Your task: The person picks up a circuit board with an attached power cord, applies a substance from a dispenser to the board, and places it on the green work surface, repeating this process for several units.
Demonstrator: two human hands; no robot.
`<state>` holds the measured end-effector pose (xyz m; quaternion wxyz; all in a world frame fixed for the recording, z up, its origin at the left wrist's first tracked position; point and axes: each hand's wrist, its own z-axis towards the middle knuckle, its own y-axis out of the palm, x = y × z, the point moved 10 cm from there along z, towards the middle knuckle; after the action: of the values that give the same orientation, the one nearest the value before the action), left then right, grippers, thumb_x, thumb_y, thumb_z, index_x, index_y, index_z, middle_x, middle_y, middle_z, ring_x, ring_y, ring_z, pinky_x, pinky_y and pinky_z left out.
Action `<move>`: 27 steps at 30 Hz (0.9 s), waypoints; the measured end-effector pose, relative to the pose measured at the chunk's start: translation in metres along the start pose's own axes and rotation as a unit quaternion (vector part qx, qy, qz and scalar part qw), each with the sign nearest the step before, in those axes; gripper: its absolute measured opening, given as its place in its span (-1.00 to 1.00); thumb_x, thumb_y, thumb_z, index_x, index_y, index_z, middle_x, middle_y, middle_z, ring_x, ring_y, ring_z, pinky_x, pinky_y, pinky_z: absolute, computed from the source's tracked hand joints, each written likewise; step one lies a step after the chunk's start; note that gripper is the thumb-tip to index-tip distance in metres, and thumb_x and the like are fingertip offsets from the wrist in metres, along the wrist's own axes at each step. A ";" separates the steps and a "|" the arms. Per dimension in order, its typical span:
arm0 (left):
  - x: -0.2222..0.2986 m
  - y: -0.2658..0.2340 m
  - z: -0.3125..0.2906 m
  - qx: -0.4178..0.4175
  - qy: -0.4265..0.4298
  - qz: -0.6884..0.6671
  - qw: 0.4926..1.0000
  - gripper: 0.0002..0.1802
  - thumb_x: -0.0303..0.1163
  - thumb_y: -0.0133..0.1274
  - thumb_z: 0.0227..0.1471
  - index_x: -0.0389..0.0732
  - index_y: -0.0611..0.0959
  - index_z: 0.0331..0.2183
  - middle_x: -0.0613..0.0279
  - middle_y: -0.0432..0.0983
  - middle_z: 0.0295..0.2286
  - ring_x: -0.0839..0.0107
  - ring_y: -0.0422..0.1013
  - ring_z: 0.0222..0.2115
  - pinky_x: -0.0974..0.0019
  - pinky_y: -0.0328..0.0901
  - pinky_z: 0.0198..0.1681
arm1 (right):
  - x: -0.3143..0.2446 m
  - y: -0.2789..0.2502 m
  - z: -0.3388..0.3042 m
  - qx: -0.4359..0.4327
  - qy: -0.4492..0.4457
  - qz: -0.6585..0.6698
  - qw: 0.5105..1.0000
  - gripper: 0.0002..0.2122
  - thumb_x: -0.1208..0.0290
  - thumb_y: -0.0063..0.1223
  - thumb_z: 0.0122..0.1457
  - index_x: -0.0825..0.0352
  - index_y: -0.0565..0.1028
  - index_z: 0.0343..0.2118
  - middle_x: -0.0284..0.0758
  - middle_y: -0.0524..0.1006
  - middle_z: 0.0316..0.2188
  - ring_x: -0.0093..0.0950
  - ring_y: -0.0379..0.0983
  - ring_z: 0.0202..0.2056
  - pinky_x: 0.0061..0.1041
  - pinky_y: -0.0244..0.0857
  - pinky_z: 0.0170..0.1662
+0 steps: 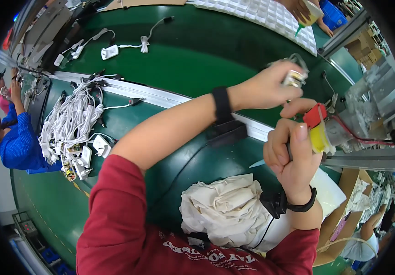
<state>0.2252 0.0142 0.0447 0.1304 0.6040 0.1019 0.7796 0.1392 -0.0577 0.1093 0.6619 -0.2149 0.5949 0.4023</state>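
My left hand [268, 87] reaches over the green conveyor, its fingers closed on a small electronic part [294, 79] with white and gold-coloured areas, smeared by motion. A thin grey cable loop [298, 59] shows just above it. Lower and to the right, my right hand [291, 149] has curled fingers and a raised thumb. Beside its thumb and forefinger are a red block [315, 115] and a yellow ring [319, 139]. A pale blue pointed tip [257, 163] shows left of this hand. Whether these belong to one held thing, I cannot tell.
White cables and adapters [71, 121] are heaped at left. Further adapters [110, 52] lie on the conveyor [183, 50]. Cream cloth [225, 206] sits before me. Plastic-wrapped equipment [362, 107] stands right, above a cardboard box [344, 206]. A co-worker's hand [300, 9] holds a bottle [311, 13] beyond.
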 end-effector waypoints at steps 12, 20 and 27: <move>-0.030 0.017 -0.001 -0.030 0.168 0.564 0.808 -0.61 -0.24 0.04 -0.15 -0.20 0.47 -0.23 0.03 0.34 -0.26 0.08 0.28 -0.26 0.17 0.24 -0.20 | -0.003 0.003 0.001 0.001 -0.030 0.002 1.000 -0.74 0.21 -0.24 0.28 0.35 0.19 -0.21 -0.49 0.09 -0.80 -0.72 -0.05 -0.84 -0.70 -0.12 -0.78; 0.042 -0.040 -0.023 0.066 0.063 0.663 0.743 -0.55 -0.18 -0.01 0.01 -0.32 0.49 -0.13 -0.07 0.46 -0.20 0.00 0.37 -0.15 0.10 0.29 -0.07 | -0.003 -0.011 0.000 0.019 -0.026 -0.001 0.999 -0.76 0.23 -0.24 0.28 0.35 0.21 -0.23 -0.49 0.09 -0.80 -0.73 -0.04 -0.83 -0.71 -0.12 -0.77; 0.125 -0.286 -0.154 0.142 -0.129 0.929 0.317 -0.74 -0.41 -0.02 -0.12 -0.17 0.49 -0.27 0.10 0.49 -0.32 0.20 0.44 -0.22 0.08 0.34 -0.22 | -0.002 -0.003 0.001 0.016 -0.011 -0.009 1.000 -0.77 0.25 -0.21 0.26 0.34 0.21 -0.24 -0.50 0.11 -0.79 -0.74 -0.04 -0.82 -0.71 -0.12 -0.76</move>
<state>0.0694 0.3248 0.0298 -0.7552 0.4052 -0.4349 0.2764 0.1421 -0.0591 0.1113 0.6749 -0.2052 0.5923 0.3892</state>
